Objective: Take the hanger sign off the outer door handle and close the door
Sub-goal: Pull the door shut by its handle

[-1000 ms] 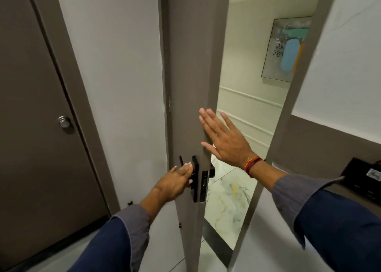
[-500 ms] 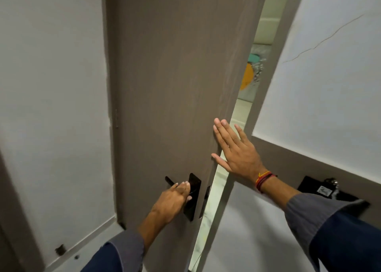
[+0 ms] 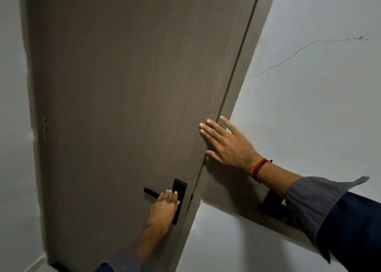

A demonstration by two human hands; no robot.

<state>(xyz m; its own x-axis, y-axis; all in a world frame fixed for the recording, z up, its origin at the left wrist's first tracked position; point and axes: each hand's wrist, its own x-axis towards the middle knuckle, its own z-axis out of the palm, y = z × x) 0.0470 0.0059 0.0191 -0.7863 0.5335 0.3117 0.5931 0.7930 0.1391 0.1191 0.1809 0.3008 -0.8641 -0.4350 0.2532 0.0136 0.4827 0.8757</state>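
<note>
The brown door [image 3: 127, 90] fills the middle of the head view and sits flush in its frame [image 3: 240, 82], with no gap showing. My left hand [image 3: 165, 209] is closed around the black lever handle [image 3: 151, 193], beside its black backplate [image 3: 179, 186]. Flat against the door's right edge lies my right hand [image 3: 225, 143], fingers spread and reaching over onto the frame. No hanger sign is in view.
A white wall with a long crack [image 3: 309, 45] stands to the right of the frame. A black wall-mounted device [image 3: 272, 206] sits low on a brown band, partly behind my right sleeve. A hinge [image 3: 45, 129] shows on the door's left edge.
The door has swung from half open to shut in its frame, and the corridor beyond has disappeared. Both hands kept their places on the handle and the door's edge.
</note>
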